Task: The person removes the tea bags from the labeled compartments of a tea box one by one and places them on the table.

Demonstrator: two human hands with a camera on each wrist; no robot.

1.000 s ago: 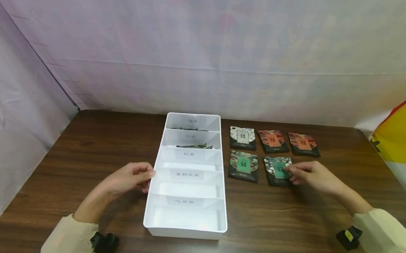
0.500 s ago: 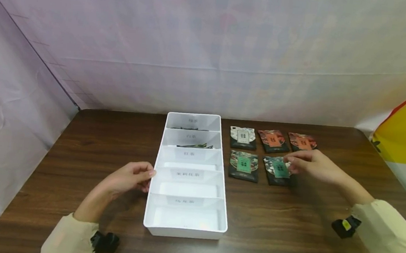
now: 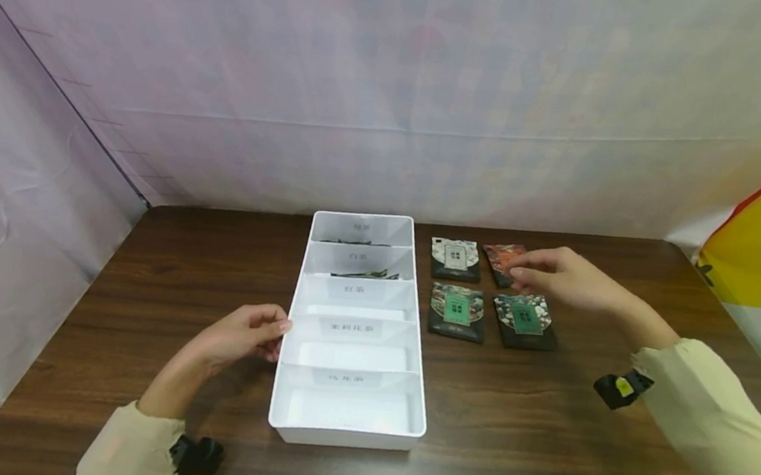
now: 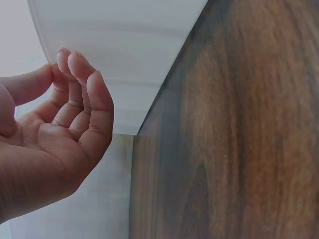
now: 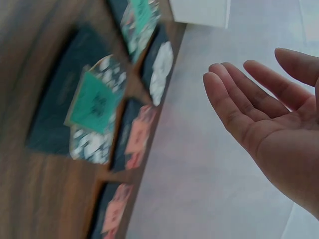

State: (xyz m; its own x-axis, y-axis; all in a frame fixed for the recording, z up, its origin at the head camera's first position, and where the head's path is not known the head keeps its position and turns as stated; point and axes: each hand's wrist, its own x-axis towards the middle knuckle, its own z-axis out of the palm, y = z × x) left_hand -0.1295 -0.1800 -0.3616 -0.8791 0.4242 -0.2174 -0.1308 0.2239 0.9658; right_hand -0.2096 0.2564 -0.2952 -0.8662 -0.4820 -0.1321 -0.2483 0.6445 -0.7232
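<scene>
My left hand (image 3: 252,331) grips the left rim of a white divided box (image 3: 345,439), thumb at the rim and fingers curled against the outer wall. In the left wrist view those curled fingers (image 4: 97,107) lie beside the box wall (image 4: 124,45). Holding nothing, my right hand (image 3: 567,276) hovers over the back row of tea sachets, fingers loosely bent. It partly covers one red sachet (image 3: 498,254) and hides the other in the head view. Both red sachets, the near one (image 5: 134,134) included, show in the right wrist view. A green sachet (image 3: 523,322) lies just below the hand.
Another green sachet (image 3: 458,312) and a white sachet (image 3: 455,259) lie right of the box. Dark sachets (image 3: 366,273) stand in the box's two rear compartments; its dividers carry printed labels. A pale cloth (image 3: 379,113) hangs along the back edge of the wooden table (image 3: 540,440).
My right hand has left the front-right green sachet and moved up and left to the red sachets. That green sachet stays on the table. The left hand keeps its place on the box.
</scene>
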